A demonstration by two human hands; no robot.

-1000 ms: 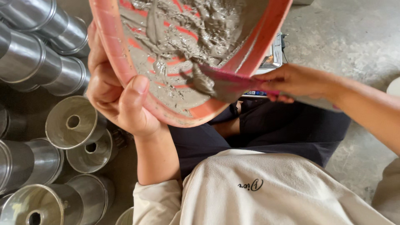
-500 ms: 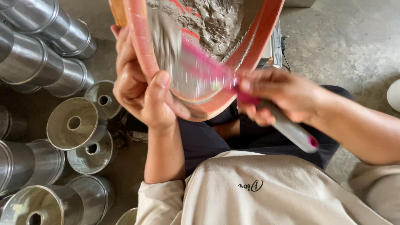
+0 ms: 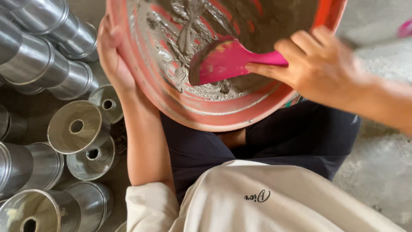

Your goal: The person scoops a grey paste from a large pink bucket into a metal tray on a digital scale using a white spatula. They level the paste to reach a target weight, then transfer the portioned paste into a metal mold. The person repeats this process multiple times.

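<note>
Grey gritty paste (image 3: 257, 17) smears the inside of our round orange basin (image 3: 214, 114), tilted over our lap. Right hand (image 3: 319, 62) fingers clench a glossy pink spatula (image 3: 227, 60) against the paste. Left hand (image 3: 112, 56) grips the rim. Shiny metal funnel moulds (image 3: 77, 126) crowd the floor beside us.

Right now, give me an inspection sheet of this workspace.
Surface: grey concrete floor, rough and stained.
Job's things: orange bowl tilted toward the camera, smeared with grey batter; pink spatula inside it.
Clutter: shiny metal tube moulds stacked and lying to the person's left.
Hands: left hand grips the bowl's rim; right hand holds the spatula's handle.
Cables: nothing seen.
Surroundings: person's dark trousers and cream shirt.
</note>
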